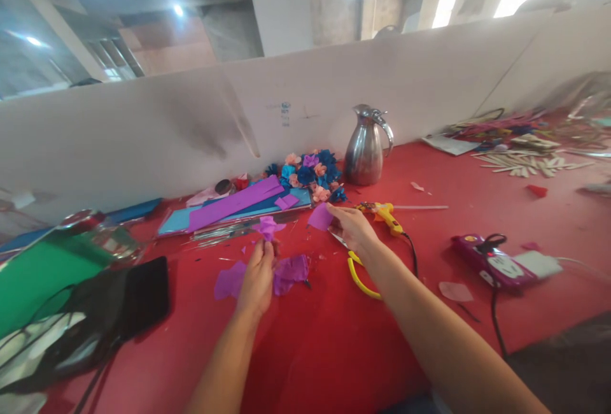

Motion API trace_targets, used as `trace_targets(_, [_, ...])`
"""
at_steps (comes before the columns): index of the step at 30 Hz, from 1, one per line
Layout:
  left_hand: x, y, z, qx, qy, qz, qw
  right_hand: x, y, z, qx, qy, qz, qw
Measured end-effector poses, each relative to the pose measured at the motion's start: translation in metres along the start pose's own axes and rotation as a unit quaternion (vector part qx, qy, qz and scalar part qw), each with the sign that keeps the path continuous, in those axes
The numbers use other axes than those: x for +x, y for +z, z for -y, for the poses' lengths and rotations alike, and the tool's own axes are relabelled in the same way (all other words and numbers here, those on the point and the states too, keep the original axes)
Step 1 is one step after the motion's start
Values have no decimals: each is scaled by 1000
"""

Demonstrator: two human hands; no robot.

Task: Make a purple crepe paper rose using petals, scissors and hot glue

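Observation:
My left hand (260, 277) is closed round the base of a small purple paper flower (268, 227), whose petals spread above the fingers. To its right, my right hand (351, 226) pinches a purple paper piece (320, 217) by its right edge. The two hands are apart. Loose purple paper pieces (290, 274) lie on the red table (305, 350) on both sides of my left hand. Yellow-handled scissors (358, 279) rest beneath my right forearm, their blades partly hidden. Just beyond my right hand is a yellow glue gun (389, 218) with a glue stick.
Paper flowers (310, 172) are piled by the wall near a metal jug (365, 149). Purple strips (233, 204) lie back left; a black phone (146, 296) is at left. A purple power strip (496, 264) with cables sits right, wooden sticks (525, 162) behind it.

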State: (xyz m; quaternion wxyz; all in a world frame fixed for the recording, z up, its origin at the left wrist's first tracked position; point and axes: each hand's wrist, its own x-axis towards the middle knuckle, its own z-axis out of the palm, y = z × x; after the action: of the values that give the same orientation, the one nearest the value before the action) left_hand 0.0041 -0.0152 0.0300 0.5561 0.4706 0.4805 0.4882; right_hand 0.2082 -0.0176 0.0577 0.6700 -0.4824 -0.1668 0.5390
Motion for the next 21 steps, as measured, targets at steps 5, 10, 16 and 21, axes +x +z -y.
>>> trace_targets(5, [-1,4,-11,-100,-4,20,995,0,1,-4,27,14,18,999])
trace_targets(10, [-6,9,-15,-179,-56,85,979,-5,6,-7,-2,14,32,999])
trace_targets(16, [-13,15,-11,-210,-110,147,960,-14,14,-15,-79,-15,49,996])
trace_targets(21, [-15,18,-10,-206,-111,167,958,-23,21,-18,-80,-19,59,995])
